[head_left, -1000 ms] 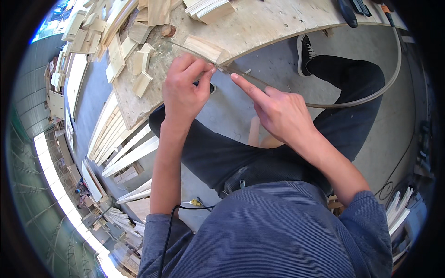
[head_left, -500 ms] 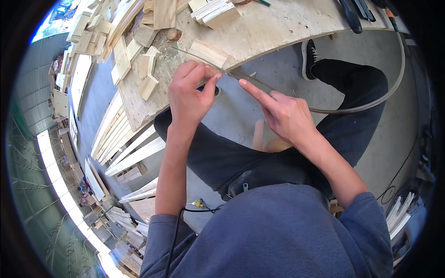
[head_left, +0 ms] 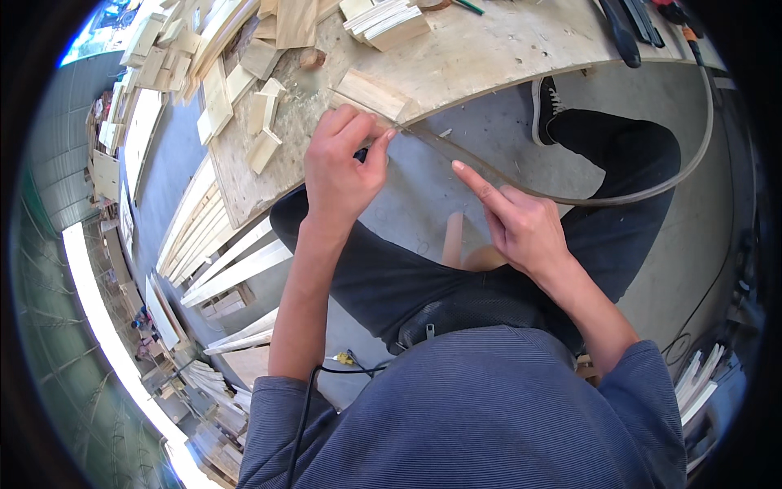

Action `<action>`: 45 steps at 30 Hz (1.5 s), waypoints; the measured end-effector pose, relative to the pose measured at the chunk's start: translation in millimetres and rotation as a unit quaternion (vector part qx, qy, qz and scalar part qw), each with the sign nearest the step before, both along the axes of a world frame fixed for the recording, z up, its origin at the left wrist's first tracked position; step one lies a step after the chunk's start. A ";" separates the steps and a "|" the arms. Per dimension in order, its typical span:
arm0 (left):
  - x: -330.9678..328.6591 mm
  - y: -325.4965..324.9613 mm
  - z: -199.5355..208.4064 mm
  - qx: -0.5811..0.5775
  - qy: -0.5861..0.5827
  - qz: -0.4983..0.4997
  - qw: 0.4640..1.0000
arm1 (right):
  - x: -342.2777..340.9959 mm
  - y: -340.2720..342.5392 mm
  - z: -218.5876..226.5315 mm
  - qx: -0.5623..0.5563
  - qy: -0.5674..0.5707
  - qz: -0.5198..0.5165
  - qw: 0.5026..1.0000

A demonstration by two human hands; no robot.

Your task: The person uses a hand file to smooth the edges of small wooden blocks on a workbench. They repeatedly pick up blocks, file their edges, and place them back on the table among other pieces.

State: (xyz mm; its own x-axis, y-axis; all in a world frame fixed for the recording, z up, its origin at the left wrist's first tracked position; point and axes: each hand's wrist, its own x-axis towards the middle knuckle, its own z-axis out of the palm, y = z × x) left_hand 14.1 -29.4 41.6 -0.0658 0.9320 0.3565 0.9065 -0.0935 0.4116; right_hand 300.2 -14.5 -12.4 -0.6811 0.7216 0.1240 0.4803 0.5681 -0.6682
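My left hand (head_left: 346, 167) is closed in a pinch at the near edge of the workbench (head_left: 476, 61). Thumb and forefinger grip the end of a brownish, see-through hose (head_left: 631, 196). Just beyond these fingers lies a flat wood block (head_left: 373, 94). My right hand (head_left: 525, 224) hovers over my lap, its forefinger stretched toward the hose and the other fingers loosely curled. Nothing shows in it. The hose runs behind its knuckles, and I cannot see them touch.
Wood offcuts (head_left: 262, 110) and stacked strips (head_left: 387, 23) lie on the bench. A black-handled tool (head_left: 621, 33) sits at its right, by an orange hose connector (head_left: 691, 34). Long boards (head_left: 236, 273) lean at the left. A black cable (head_left: 303, 432) crosses my left sleeve.
My right hand has drawn back to the right and slightly down, away from the left. The thin rod that stuck out past my left fingers hardly shows now.
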 end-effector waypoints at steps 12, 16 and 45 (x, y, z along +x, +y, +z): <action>-4.7 4.6 -2.0 0.001 0.017 0.024 1.000 | 18.1 7.7 -16.8 0.023 0.015 -0.019 0.999; -11.7 6.3 -2.7 0.003 0.023 0.010 1.000 | 25.8 4.9 -13.9 0.018 -0.011 0.002 1.000; -0.6 -3.6 -10.4 0.032 -0.028 -0.034 0.999 | 17.5 -13.9 -8.8 -0.006 0.010 -0.007 1.000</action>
State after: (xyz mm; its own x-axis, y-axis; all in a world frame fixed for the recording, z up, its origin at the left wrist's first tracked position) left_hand 13.4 -33.1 31.3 -0.0234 0.9107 0.4124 0.8731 -0.1823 0.4521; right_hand 317.7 -28.4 -21.2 -0.6688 0.7322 0.1289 0.4748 0.5540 -0.6838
